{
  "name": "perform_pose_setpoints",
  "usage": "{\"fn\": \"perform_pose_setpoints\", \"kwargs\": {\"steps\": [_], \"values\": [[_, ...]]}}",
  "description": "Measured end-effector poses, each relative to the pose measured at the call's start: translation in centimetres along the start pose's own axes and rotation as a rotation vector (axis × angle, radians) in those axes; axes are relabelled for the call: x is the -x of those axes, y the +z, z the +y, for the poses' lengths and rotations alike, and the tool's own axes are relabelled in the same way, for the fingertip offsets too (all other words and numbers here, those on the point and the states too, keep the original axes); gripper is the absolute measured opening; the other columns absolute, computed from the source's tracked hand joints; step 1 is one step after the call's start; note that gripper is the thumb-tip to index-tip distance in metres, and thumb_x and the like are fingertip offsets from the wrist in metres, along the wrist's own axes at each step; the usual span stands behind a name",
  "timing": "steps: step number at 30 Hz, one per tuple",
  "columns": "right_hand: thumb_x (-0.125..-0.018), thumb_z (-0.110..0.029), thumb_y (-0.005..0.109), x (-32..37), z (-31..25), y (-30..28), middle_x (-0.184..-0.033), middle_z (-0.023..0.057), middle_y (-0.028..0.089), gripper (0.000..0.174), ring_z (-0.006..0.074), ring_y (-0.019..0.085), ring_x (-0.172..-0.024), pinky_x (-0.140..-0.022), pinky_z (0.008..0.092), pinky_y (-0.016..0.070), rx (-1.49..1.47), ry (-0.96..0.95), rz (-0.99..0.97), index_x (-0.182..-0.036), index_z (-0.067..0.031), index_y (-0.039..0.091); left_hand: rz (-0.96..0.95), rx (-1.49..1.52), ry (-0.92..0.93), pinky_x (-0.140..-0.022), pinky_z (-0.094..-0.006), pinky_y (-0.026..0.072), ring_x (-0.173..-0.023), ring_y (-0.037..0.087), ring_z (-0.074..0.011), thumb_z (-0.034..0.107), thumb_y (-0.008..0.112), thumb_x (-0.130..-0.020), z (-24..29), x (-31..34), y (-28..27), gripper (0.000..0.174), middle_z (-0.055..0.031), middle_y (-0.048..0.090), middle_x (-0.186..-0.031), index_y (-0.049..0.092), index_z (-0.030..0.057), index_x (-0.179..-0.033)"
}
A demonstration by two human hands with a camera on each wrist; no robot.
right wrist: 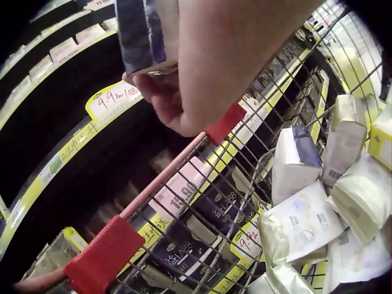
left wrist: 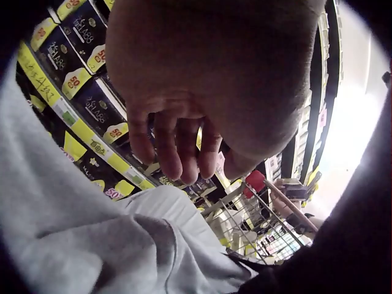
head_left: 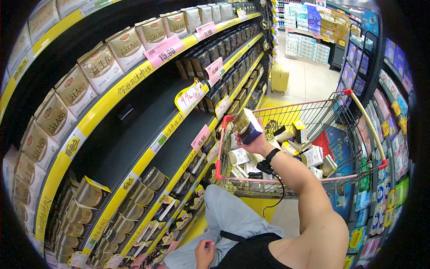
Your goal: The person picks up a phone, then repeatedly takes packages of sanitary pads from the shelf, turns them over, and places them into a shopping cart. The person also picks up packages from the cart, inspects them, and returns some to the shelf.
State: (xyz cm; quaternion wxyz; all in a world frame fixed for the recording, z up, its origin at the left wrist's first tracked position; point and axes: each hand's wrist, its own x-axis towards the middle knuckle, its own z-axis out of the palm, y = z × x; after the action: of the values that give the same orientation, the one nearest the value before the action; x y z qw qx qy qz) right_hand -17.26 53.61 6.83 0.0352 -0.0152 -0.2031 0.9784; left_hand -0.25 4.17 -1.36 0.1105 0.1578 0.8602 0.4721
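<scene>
My right hand (head_left: 254,142) grips a gold, white and dark purple pack of sanitary pads (head_left: 249,127) above the near left corner of a wire shopping cart (head_left: 368,125). In the right wrist view the fingers (right wrist: 160,98) curl under the bottom of this pack (right wrist: 139,37), whose top is cut off. Inside the cart lies a jumble of white and gold packs (head_left: 312,156). Low over the lap, my left hand (head_left: 204,253) hangs loosely curled and holds nothing. The left wrist view shows that hand (left wrist: 184,116) with its fingers bent down, near the grey trousers (left wrist: 165,239).
Along the left run curved shelves with yellow edges (head_left: 101,110), stocked with gold packs (head_left: 98,62) and pink price tags (head_left: 165,51). Bare dark shelf stretches lie between them. A yellow suitcase (head_left: 280,78) stands beyond the cart. More shelves of packs (head_left: 389,134) line the right.
</scene>
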Motion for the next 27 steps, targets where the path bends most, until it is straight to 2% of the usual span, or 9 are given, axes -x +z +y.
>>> {"fn": "perform_pose_setpoints", "kwargs": {"steps": [6, 10, 11, 12, 14, 19, 20, 24, 27], "values": [[-0.078, -0.075, 0.051, 0.1, -0.7, 0.5, -0.110, 0.0194, 0.061, 0.080, 0.0312, 0.056, -0.091, -0.078, 0.0376, 0.0443, -0.137, 0.176, -0.286, -0.126, -0.0117, 0.056, -0.008, 0.000, -0.011, -0.066, -0.0356, 0.0513, -0.072, 0.063, -0.0281, 0.018, 0.065, -0.091, 0.1, -0.1, 0.1, 0.019, -0.0166, 0.064, -0.081, 0.061, -0.0005, -0.093], [-0.079, -0.066, 0.059, -0.7, -0.1, -0.7, -0.117, 0.0138, 0.063, 0.072, 0.0290, 0.059, -0.105, -0.094, 0.0440, 0.0467, 0.000, 0.003, -0.011, -0.130, -0.0162, 0.056, -0.027, -0.019, 0.036, -0.069, -0.0317, 0.0526, -0.073, 0.067, -0.0212, 0.018, 0.071, -0.086, -1.5, -0.7, 0.1, 0.019, -0.0110, 0.067, -0.082, 0.065, 0.0018, -0.095], [-0.081, -0.055, 0.059, -0.7, -0.1, -0.6, -0.127, 0.0112, 0.061, 0.066, 0.0298, 0.058, -0.117, -0.107, 0.0490, 0.0399, -0.019, 0.041, -0.060, -0.133, -0.0137, 0.054, -0.031, -0.015, 0.031, -0.069, -0.0319, 0.0526, -0.074, 0.067, -0.0217, 0.018, 0.070, -0.086, -1.4, -0.7, 0.2, 0.019, -0.0113, 0.067, -0.082, 0.065, 0.0020, -0.094], [-0.083, -0.045, 0.057, -0.5, -0.1, -0.1, -0.130, 0.0099, 0.060, 0.061, 0.0319, 0.058, -0.117, -0.110, 0.0514, 0.0369, 0.005, 0.085, -0.060, -0.134, -0.0114, 0.053, -0.024, -0.011, 0.025, -0.069, -0.0320, 0.0526, -0.074, 0.067, -0.0222, 0.018, 0.070, -0.085, -1.4, -0.8, 0.1, 0.019, -0.0115, 0.067, -0.083, 0.065, 0.0023, -0.094], [-0.083, -0.034, 0.054, -0.2, 0.1, 1.3, -0.135, 0.0137, 0.057, 0.060, 0.0326, 0.055, -0.124, -0.110, 0.0577, 0.0355, 0.157, 0.068, -0.219, -0.137, -0.0090, 0.050, -0.019, -0.011, 0.026, -0.069, -0.0335, 0.0528, -0.075, 0.067, -0.0228, 0.020, 0.070, -0.086, -2.0, -0.8, 0.1, 0.019, -0.0109, 0.067, -0.085, 0.065, 0.0034, -0.095], [-0.090, -0.064, 0.045, -0.1, 0.3, 2.7, -0.134, 0.0186, 0.056, 0.076, 0.0410, 0.058, -0.118, -0.103, 0.0563, 0.0439, 0.184, 0.107, -0.200, -0.142, -0.0082, 0.046, 0.069, -0.002, 0.018, -0.068, -0.0411, 0.0510, -0.077, 0.064, -0.0362, 0.023, 0.066, -0.089, 0.0, -0.2, -1.2, 0.021, -0.0179, 0.065, -0.085, 0.063, 0.0032, -0.095], [-0.087, -0.059, 0.057, 0.1, 0.3, 3.6, -0.134, 0.0194, 0.057, 0.078, 0.0400, 0.059, -0.116, -0.103, 0.0539, 0.0452, 0.177, 0.099, -0.206, -0.143, -0.0075, 0.043, 0.074, 0.004, 0.024, -0.068, -0.0412, 0.0510, -0.078, 0.065, -0.0360, 0.023, 0.066, -0.089, -0.4, -0.3, -1.3, 0.020, -0.0177, 0.066, -0.086, 0.063, 0.0037, -0.095], [-0.074, -0.047, 0.076, -1.8, 1.6, 8.7, -0.131, 0.0242, 0.056, 0.090, 0.0385, 0.060, -0.116, -0.100, 0.0539, 0.0488, 0.540, 0.068, -0.391, -0.142, -0.0014, 0.041, 0.093, 0.040, -0.026, -0.068, -0.0417, 0.0508, -0.077, 0.065, -0.0357, 0.026, 0.064, -0.090, -0.6, 0.8, -1.9, 0.021, -0.0173, 0.066, -0.086, 0.063, 0.0055, -0.096], [-0.071, -0.034, 0.072, -3.0, 4.1, 16.9, -0.132, 0.0260, 0.055, 0.084, 0.0379, 0.060, -0.117, -0.102, 0.0486, 0.0489, 0.562, 0.126, -0.420, -0.140, 0.0031, 0.041, 0.073, 0.023, -0.046, -0.067, -0.0422, 0.0503, -0.077, 0.064, -0.0358, 0.030, 0.063, -0.091, -1.1, 0.9, -2.1, 0.025, -0.0170, 0.066, -0.085, 0.064, 0.0061, -0.096]]}}
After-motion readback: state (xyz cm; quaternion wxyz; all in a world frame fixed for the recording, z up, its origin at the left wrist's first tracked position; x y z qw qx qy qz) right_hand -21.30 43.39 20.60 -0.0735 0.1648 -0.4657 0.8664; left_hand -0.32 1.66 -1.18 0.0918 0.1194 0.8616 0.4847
